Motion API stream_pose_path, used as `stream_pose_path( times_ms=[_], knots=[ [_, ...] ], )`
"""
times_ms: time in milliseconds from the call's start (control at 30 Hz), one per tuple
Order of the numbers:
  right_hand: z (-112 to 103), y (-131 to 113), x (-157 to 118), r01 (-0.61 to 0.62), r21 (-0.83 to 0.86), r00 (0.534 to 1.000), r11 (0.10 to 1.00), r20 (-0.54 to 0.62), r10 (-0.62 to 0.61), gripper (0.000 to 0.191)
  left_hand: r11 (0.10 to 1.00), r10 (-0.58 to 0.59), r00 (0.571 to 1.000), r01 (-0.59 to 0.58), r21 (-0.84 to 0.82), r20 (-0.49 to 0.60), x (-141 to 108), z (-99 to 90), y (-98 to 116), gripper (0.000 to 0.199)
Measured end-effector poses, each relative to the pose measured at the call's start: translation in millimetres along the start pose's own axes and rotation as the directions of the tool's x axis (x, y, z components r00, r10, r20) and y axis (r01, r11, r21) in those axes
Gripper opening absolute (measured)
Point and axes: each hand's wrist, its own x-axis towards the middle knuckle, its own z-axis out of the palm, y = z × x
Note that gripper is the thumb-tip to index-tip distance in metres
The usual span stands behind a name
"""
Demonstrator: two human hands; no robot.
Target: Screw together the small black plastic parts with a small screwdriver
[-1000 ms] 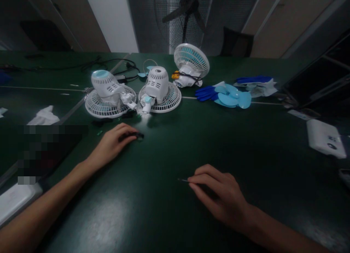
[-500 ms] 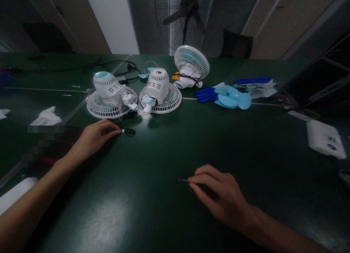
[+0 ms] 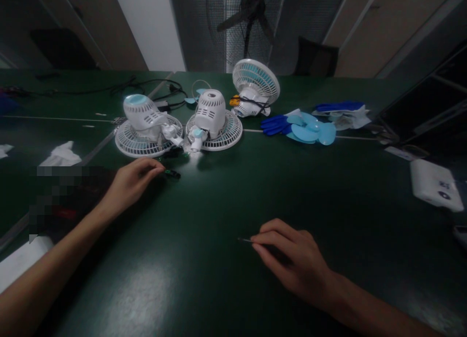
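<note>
My left hand [image 3: 133, 181] pinches the near end of a small dark object [image 3: 172, 173] over the green table, just in front of the fans. Between the fingertips of my right hand [image 3: 292, 257] is a thin metallic piece [image 3: 244, 239], its tip pointing left. Two white fans lie face down behind my left hand: the left fan [image 3: 140, 118] has a light blue cap, and the middle fan [image 3: 211, 113] stands beside it. A third fan [image 3: 255, 86] leans farther back with a black cord around its base.
Blue gloves [image 3: 275, 125] and light blue fan blades [image 3: 310, 129] lie at the back right. A white box [image 3: 436, 185] sits at the right edge. White crumpled paper [image 3: 62, 154] is at left, and black cables [image 3: 146, 84] run along the back.
My left hand has shifted slightly right, its fingertips closer to the dark end of the small object. My right hand is practically unmoved.
</note>
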Motion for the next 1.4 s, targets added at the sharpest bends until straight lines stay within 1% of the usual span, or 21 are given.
stream_pose_path(
  times_ms=[67,133,233,300,367,467,533,667,800,867,967,1067,1167,1267,1400],
  knots=[
    [0.0,0.1,-0.2,0.003,0.009,1.0,1.0,0.001,-0.003,0.015,0.999,0.042,0.999,-0.041,0.026,-0.012,-0.1,4.6,0.5,0.031],
    [0.1,0.2,-0.3,0.004,0.006,1.0,1.0,0.0,-0.004,0.015,0.994,0.078,0.995,-0.073,0.08,-0.061,-0.3,9.4,-1.0,0.027],
    [0.8,0.5,-0.3,0.004,-0.002,1.0,1.0,-0.002,-0.004,0.015,0.985,0.111,0.984,-0.091,0.149,-0.135,0.4,16.0,-3.1,0.024],
    [1.6,0.8,-0.1,0.002,-0.01,1.0,1.0,-0.004,-0.002,0.015,0.978,0.145,0.976,-0.117,0.173,-0.161,1.6,19.4,-3.4,0.022],
    [2.3,1.0,0.1,0.0,-0.013,1.0,1.0,-0.008,0.0,0.014,0.968,0.198,0.969,-0.17,0.186,-0.147,2.3,21.3,-3.0,0.02],
    [2.5,0.8,0.2,0.0,0.004,1.0,1.0,-0.018,0.0,0.014,0.949,0.269,0.959,-0.247,0.197,-0.091,0.8,20.8,-2.8,0.016],
    [2.2,0.6,0.1,0.003,0.014,1.0,1.0,-0.017,-0.003,0.014,0.945,0.278,0.956,-0.256,0.202,-0.091,-1.9,19.1,-3.2,0.015],
    [1.9,1.6,0.3,-0.001,-0.001,1.0,1.0,-0.006,0.001,0.015,0.962,0.227,0.966,-0.201,0.186,-0.128,-6.2,16.5,-3.6,0.018],
    [2.2,3.2,0.3,-0.007,-0.003,1.0,1.0,0.001,0.007,0.015,0.976,0.141,0.989,-0.131,0.174,-0.05,-4.4,17.2,2.2,0.034],
    [2.1,3.4,-0.3,-0.01,0.013,1.0,1.0,0.008,0.01,0.015,0.98,0.124,0.992,-0.119,0.161,-0.021,-1.0,18.1,7.3,0.04],
    [1.9,3.2,-1.3,-0.023,0.023,1.0,0.999,0.018,0.023,0.015,0.981,0.085,0.996,-0.086,0.175,0.017,8.0,17.7,14.9,0.048],
    [1.9,2.8,-0.9,-0.03,0.013,0.999,0.999,0.016,0.03,0.015,0.975,0.001,0.996,-0.021,0.223,0.091,21.8,14.9,20.2,0.051],
    [2.5,2.8,0.0,-0.027,-0.003,1.0,1.0,0.005,0.027,0.015,0.958,-0.086,0.983,0.038,0.285,0.161,38.7,11.8,23.4,0.047],
    [3.0,3.0,-0.3,-0.027,0.013,1.0,1.0,0.014,0.027,0.016,0.93,-0.187,0.958,0.1,0.354,0.219,54.7,10.8,26.1,0.036],
    [2.4,2.7,-1.2,-0.023,0.013,1.0,1.0,0.009,0.023,0.015,0.906,-0.254,0.93,0.134,0.402,0.264,69.8,13.1,27.9,0.022]
  ],
)
